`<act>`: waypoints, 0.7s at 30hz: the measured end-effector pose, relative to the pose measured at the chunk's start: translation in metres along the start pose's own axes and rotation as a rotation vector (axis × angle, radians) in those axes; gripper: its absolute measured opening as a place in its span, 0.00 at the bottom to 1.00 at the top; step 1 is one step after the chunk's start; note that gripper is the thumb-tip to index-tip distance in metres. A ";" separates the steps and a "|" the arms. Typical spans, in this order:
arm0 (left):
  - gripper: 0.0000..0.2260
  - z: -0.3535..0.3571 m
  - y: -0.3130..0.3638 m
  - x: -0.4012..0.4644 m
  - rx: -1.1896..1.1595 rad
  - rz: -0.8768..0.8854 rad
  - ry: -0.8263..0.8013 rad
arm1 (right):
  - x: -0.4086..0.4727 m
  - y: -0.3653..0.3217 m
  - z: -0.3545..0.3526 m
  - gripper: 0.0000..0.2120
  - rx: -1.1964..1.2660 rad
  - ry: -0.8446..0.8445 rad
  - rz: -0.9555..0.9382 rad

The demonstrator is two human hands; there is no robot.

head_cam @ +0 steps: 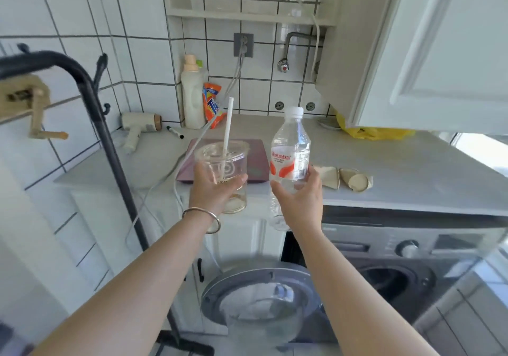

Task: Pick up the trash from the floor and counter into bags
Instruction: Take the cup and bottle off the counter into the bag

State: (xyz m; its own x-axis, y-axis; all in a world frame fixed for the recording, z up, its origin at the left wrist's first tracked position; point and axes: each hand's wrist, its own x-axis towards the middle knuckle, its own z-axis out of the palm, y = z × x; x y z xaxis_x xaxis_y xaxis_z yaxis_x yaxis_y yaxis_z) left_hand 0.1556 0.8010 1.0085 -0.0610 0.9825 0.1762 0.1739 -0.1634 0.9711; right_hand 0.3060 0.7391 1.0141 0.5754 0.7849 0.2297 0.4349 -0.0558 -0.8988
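Left hand: fingers and thumb curled round the lower wall of a clear plastic cup, held upright in the air in front of the counter. A white straw stands in the cup, leaning slightly; a little pale residue sits at the cup's bottom. A metal bangle circles the left wrist.

Right hand: fingers and thumb wrapped round the lower half of a clear water bottle, upright, white cap on, red-and-white label facing the camera. Bottle held just right of the cup, the two apart.

On the counter behind the hands: a flat pink scale, partly hidden by the cup. Right of the bottle, crumpled beige paper cups lying on their sides near the front edge. Further back right, a yellow plastic bag under an open cabinet door.

Back left: a white hair dryer, a black marker, a tall white detergent bottle, an orange packet against the tiled wall.

Below the counter: a washing machine, its round door swung open.
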 end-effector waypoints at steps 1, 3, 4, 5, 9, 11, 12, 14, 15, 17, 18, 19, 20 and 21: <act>0.25 -0.009 -0.001 -0.023 0.010 -0.002 -0.025 | -0.025 0.003 -0.005 0.35 -0.008 0.001 0.015; 0.28 -0.026 -0.005 -0.069 0.021 -0.020 -0.078 | -0.078 0.009 -0.015 0.35 -0.021 0.011 0.047; 0.30 -0.032 -0.011 -0.089 0.023 -0.037 -0.102 | -0.102 0.013 -0.020 0.35 -0.025 0.013 0.070; 0.31 -0.039 -0.015 -0.111 0.029 -0.049 -0.122 | -0.126 0.017 -0.026 0.36 -0.028 0.013 0.100; 0.33 -0.059 -0.034 -0.190 0.016 -0.125 -0.215 | -0.209 0.033 -0.054 0.36 -0.076 0.009 0.184; 0.37 -0.062 -0.053 -0.220 0.038 -0.187 -0.250 | -0.240 0.044 -0.069 0.35 -0.087 0.014 0.229; 0.38 -0.062 -0.063 -0.236 0.039 -0.220 -0.271 | -0.255 0.052 -0.076 0.35 -0.087 0.013 0.254; 0.34 -0.061 -0.075 -0.270 0.001 -0.271 -0.313 | -0.282 0.071 -0.088 0.34 -0.093 0.008 0.296; 0.32 -0.060 -0.077 -0.288 -0.005 -0.291 -0.330 | -0.295 0.082 -0.094 0.33 -0.096 0.009 0.319; 0.32 -0.057 -0.093 -0.319 0.017 -0.357 -0.372 | -0.320 0.106 -0.107 0.32 -0.095 0.016 0.370; 0.33 -0.052 -0.104 -0.333 0.036 -0.389 -0.400 | -0.332 0.121 -0.114 0.33 -0.094 0.020 0.405; 0.35 -0.046 -0.116 -0.347 0.059 -0.420 -0.430 | -0.344 0.137 -0.121 0.34 -0.095 0.025 0.447; 0.37 -0.038 -0.133 -0.360 0.089 -0.450 -0.461 | -0.356 0.154 -0.127 0.35 -0.094 0.030 0.487; 0.40 -0.029 -0.148 -0.375 0.125 -0.489 -0.491 | -0.368 0.172 -0.134 0.35 -0.096 0.035 0.534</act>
State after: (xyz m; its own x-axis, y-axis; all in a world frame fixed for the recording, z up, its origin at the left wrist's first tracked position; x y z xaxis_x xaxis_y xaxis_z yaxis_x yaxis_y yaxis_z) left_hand 0.1238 0.4544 0.8036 0.2848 0.8725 -0.3970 0.3528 0.2897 0.8897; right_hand 0.2617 0.3577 0.8247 0.7553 0.6115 -0.2357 0.1361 -0.4982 -0.8563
